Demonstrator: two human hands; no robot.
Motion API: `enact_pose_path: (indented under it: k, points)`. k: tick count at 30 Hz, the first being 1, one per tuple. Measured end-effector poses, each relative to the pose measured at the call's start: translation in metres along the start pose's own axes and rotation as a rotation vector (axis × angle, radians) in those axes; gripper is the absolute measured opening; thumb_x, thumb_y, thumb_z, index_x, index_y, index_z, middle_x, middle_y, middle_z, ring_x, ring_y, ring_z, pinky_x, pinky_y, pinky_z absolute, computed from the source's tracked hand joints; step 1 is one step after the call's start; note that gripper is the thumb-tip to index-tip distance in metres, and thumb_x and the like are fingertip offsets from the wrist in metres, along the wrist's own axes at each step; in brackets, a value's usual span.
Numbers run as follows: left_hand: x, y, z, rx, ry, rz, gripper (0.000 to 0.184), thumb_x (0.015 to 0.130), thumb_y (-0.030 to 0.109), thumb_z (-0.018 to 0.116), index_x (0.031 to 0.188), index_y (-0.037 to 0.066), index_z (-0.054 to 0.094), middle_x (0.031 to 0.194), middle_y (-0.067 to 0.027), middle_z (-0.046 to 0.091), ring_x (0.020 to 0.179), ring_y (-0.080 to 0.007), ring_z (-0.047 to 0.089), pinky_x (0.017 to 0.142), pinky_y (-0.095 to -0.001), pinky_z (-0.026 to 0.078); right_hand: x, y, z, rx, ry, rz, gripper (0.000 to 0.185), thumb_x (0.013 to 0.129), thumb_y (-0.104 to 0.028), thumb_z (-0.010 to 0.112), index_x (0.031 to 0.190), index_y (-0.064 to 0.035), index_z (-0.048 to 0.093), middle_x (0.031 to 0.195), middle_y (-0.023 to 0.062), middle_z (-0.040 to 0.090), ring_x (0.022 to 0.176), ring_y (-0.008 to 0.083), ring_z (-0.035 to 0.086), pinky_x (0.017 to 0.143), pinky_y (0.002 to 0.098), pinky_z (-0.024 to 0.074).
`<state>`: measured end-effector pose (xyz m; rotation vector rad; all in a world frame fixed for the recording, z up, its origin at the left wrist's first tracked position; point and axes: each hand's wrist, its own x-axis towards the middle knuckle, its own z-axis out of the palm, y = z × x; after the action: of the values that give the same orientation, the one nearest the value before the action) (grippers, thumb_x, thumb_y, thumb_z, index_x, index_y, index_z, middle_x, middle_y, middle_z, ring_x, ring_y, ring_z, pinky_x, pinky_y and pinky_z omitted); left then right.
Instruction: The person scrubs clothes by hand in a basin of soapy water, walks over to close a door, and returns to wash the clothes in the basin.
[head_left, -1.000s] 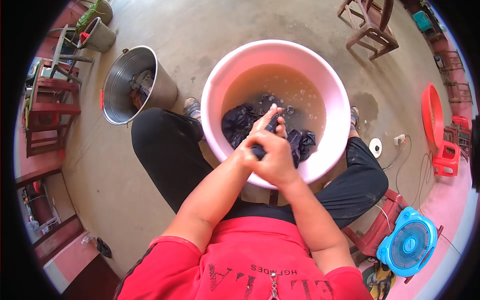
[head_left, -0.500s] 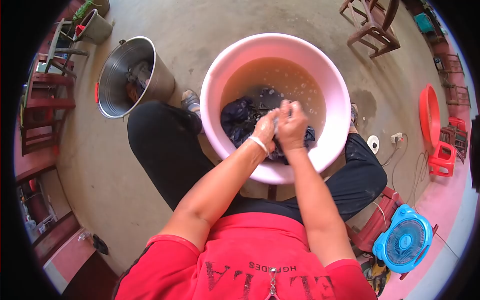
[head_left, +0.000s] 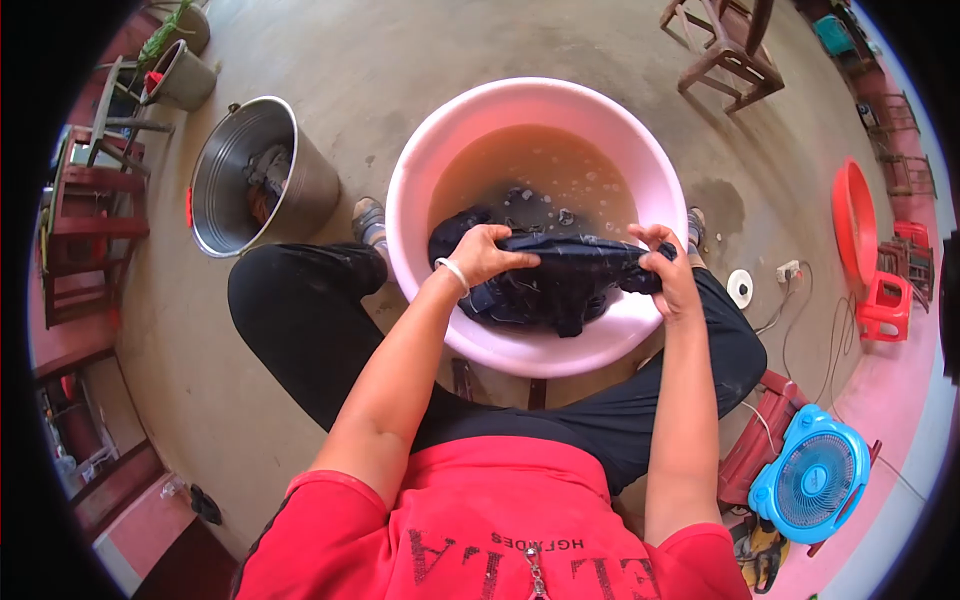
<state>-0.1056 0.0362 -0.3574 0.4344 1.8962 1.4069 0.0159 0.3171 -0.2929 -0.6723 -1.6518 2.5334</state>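
Observation:
A pink basin [head_left: 420, 150] stands between my legs, holding murky brown water [head_left: 560, 160] with suds on it. Dark wet clothing [head_left: 540, 290] is stretched across the basin's near half, its lower part hanging in the basin. My left hand [head_left: 485, 255], with a white bracelet at the wrist, grips the cloth at its left side. At the right end, my right hand [head_left: 668, 275] pinches the same cloth between thumb and fingers, over the basin's right rim. Part of the cloth is hidden under the left hand. Its exact garment kind cannot be made out.
A metal bucket [head_left: 320, 180] with clothes inside stands to the left. A wooden chair [head_left: 735, 65] is at the far right. A blue fan [head_left: 815, 480] sits by my right side, near a red stool [head_left: 885, 310], a red basin [head_left: 853, 225] and a power strip [head_left: 789, 270] with cords.
My hands were close together over the basin, blurred by motion. Now they are spread apart, with the dark cloth lifted and stretched between them. The view has shifted slightly.

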Motion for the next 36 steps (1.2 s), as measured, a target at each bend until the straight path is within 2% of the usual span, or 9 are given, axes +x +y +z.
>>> enact_pose_path:
  k: [8, 11, 12, 14, 20, 24, 29, 33, 36]
  points:
    - [0.013, 0.004, 0.043, -1.430, 0.132, -0.446, 0.026, 0.092, 0.033, 0.062, 0.084, 0.008, 0.062, 0.071, -0.0040, 0.060, 0.069, -0.0187, 0.059, 0.063, -0.0327, 0.050, -0.017, 0.048, 0.145, -0.661, -0.021, -0.514, 0.009, 0.083, -0.011, 0.060, 0.084, -0.0067, 0.067, 0.080, 0.0136, 0.066, 0.073, 0.0185, 0.066, 0.085, 0.0322, 0.0481]
    - [-0.004, 0.018, 0.060, -1.448, 0.224, -0.341, 0.027, 0.094, 0.039, 0.059, 0.081, 0.015, 0.059, 0.064, 0.0010, 0.048, 0.060, -0.0119, 0.047, 0.056, -0.0286, 0.042, -0.013, 0.057, 0.167, -0.896, 0.025, -0.677, 0.014, 0.081, -0.019, 0.067, 0.074, -0.0077, 0.062, 0.068, 0.0151, 0.062, 0.064, 0.0318, 0.063, 0.073, 0.0399, 0.0489]
    - [0.015, -0.031, 0.080, -1.865, -0.032, 0.145, 0.024, 0.094, 0.037, 0.057, 0.084, 0.016, 0.061, 0.069, 0.0002, 0.055, 0.064, -0.0119, 0.052, 0.058, -0.0294, 0.045, -0.001, 0.067, 0.164, -0.937, 0.123, -0.712, 0.019, 0.081, -0.021, 0.068, 0.071, -0.0072, 0.059, 0.065, 0.0153, 0.061, 0.063, 0.0352, 0.062, 0.062, 0.0434, 0.0495]
    - [-0.004, 0.047, 0.078, -1.314, 0.256, -0.377, 0.025, 0.094, 0.035, 0.056, 0.084, 0.014, 0.062, 0.079, -0.0024, 0.060, 0.072, -0.0148, 0.056, 0.063, -0.0305, 0.047, 0.030, 0.060, 0.132, -0.959, 0.408, -0.454, 0.027, 0.089, -0.024, 0.062, 0.069, -0.0065, 0.056, 0.061, 0.0183, 0.059, 0.061, 0.0399, 0.061, 0.053, 0.0449, 0.0475]
    - [0.006, -0.008, 0.066, -1.733, -0.118, 0.071, 0.019, 0.090, 0.028, 0.058, 0.080, 0.011, 0.061, 0.078, -0.0062, 0.063, 0.063, -0.0225, 0.059, 0.059, -0.0354, 0.050, -0.002, 0.062, 0.185, -0.846, 0.300, -0.783, 0.029, 0.090, -0.025, 0.062, 0.070, -0.0060, 0.050, 0.062, 0.0206, 0.057, 0.060, 0.0420, 0.059, 0.053, 0.0476, 0.0455]
    - [-0.003, 0.040, 0.072, -1.155, 0.312, -0.424, 0.018, 0.085, 0.031, 0.063, 0.085, 0.013, 0.066, 0.082, -0.0023, 0.064, 0.080, -0.0156, 0.059, 0.073, -0.0318, 0.045, 0.037, 0.078, 0.113, -1.046, 0.412, -0.496, 0.032, 0.094, -0.029, 0.058, 0.074, -0.0046, 0.053, 0.060, 0.0180, 0.057, 0.059, 0.0381, 0.060, 0.054, 0.0447, 0.0456]
    - [0.007, 0.046, 0.030, -1.218, 0.035, -0.267, 0.041, 0.094, 0.043, 0.056, 0.110, 0.007, 0.063, 0.099, -0.0072, 0.068, 0.091, -0.0183, 0.065, 0.084, -0.0363, 0.053, 0.001, 0.040, 0.077, -1.022, -0.261, 0.103, 0.035, 0.076, -0.031, 0.076, 0.094, -0.0023, 0.065, 0.086, 0.0138, 0.067, 0.082, 0.0203, 0.063, 0.079, 0.0330, 0.0496]
    - [0.003, 0.030, 0.017, 0.178, -0.196, 0.141, 0.060, 0.070, 0.041, 0.080, 0.110, 0.000, 0.061, 0.099, -0.0125, 0.068, 0.094, -0.0196, 0.064, 0.084, -0.0358, 0.049, -0.003, 0.014, 0.041, -0.724, -0.216, 0.268, 0.022, 0.071, -0.010, 0.071, 0.089, -0.0025, 0.061, 0.075, 0.0003, 0.059, 0.068, 0.0103, 0.054, 0.066, 0.0273, 0.0476]
    - [-0.003, 0.031, -0.005, 0.513, -0.098, -0.249, 0.045, 0.064, 0.042, 0.083, 0.091, 0.008, 0.070, 0.080, -0.0139, 0.066, 0.077, -0.0221, 0.065, 0.078, -0.0330, 0.050, -0.001, 0.015, 0.011, -0.499, -0.066, 0.215, 0.020, 0.071, -0.005, 0.067, 0.085, -0.0080, 0.053, 0.077, -0.0014, 0.057, 0.068, 0.0067, 0.049, 0.065, 0.0202, 0.0432]
